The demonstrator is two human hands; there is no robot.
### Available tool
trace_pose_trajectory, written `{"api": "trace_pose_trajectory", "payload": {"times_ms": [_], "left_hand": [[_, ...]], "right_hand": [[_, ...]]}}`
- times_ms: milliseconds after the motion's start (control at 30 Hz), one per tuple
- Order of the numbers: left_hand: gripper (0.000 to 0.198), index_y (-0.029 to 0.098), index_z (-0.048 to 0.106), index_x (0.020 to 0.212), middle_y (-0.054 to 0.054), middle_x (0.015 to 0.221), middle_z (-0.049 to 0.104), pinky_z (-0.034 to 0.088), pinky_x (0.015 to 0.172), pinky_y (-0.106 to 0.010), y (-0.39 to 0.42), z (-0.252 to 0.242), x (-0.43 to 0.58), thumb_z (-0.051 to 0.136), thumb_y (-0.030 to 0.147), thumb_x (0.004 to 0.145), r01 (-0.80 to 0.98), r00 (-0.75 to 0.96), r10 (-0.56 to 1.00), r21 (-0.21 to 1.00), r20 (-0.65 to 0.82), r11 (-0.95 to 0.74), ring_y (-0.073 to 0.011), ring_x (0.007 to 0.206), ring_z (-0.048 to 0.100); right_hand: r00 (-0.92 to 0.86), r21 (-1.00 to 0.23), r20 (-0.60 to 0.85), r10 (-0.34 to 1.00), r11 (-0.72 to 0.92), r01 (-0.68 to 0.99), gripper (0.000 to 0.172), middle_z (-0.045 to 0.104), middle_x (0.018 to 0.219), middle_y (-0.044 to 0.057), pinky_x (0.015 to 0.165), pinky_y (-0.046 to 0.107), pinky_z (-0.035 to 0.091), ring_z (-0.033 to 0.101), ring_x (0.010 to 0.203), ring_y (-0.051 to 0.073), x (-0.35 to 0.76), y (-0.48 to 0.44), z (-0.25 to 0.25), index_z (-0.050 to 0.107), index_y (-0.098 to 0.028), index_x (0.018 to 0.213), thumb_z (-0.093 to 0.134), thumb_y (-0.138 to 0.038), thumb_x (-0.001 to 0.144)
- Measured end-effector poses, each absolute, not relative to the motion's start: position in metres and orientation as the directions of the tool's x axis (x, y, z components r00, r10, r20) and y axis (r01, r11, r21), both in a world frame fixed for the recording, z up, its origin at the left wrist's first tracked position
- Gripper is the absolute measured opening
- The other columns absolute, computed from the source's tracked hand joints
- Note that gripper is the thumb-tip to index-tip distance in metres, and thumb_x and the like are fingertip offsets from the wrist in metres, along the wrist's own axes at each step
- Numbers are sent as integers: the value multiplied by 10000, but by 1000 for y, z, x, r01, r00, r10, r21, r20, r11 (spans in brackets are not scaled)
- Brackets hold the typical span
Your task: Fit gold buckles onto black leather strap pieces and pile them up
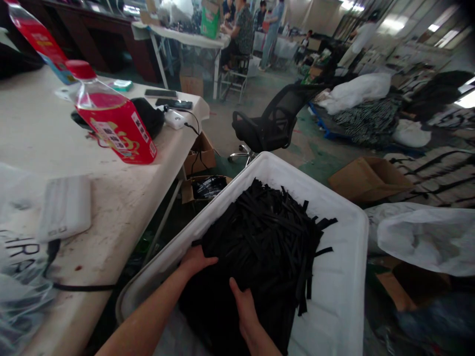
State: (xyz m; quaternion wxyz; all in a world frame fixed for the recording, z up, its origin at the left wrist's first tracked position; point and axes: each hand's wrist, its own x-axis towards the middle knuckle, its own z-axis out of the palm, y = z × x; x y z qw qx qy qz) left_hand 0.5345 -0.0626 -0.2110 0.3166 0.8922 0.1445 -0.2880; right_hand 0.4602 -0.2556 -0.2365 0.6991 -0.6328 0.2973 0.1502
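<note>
A large white plastic bin [343, 277] holds a heap of black strips [270, 222], with darker black material [211, 296] nearer me. My left hand [196, 259] is on the left side of the black pile, its thumb stretched to the right and its other fingers hidden in or behind the black material. To its right, my right hand [245, 306] touches the same material, thumb pointing up and forward, the other fingers out of sight. Whether either hand grips anything cannot be made out.
Left of the bin, a table [122, 198] bears a red-labelled bottle [118, 128], phones, a power bank [67, 207] and plastic bags. Beyond the bin stands a black office chair [267, 121]. Cardboard boxes [367, 178] and a white sack lie right. People are in the background.
</note>
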Motion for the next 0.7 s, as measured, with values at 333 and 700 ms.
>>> {"api": "trace_pose_trajectory", "payload": {"times_ms": [333, 700], "left_hand": [[505, 231, 628, 1029, -16, 1056, 654, 451, 826, -273, -73, -209, 520, 472, 577, 695, 408, 794, -97, 645, -600, -646, -232, 1010, 579], [376, 171, 646, 940, -57, 910, 691, 474, 706, -278, -101, -161, 484, 540, 428, 688, 459, 841, 81, 625, -536, -631, -252, 876, 626]], "right_hand": [[777, -688, -616, 126, 394, -610, 714, 567, 1185, 99, 947, 378, 373, 476, 1135, 248, 476, -214, -226, 406, -148, 1273, 621, -474, 675], [833, -763, -549, 67, 365, -533, 644, 575, 1179, 69, 931, 328, 394, 497, 1108, 222, 453, -227, -184, 406, -160, 1274, 590, -433, 720]]}}
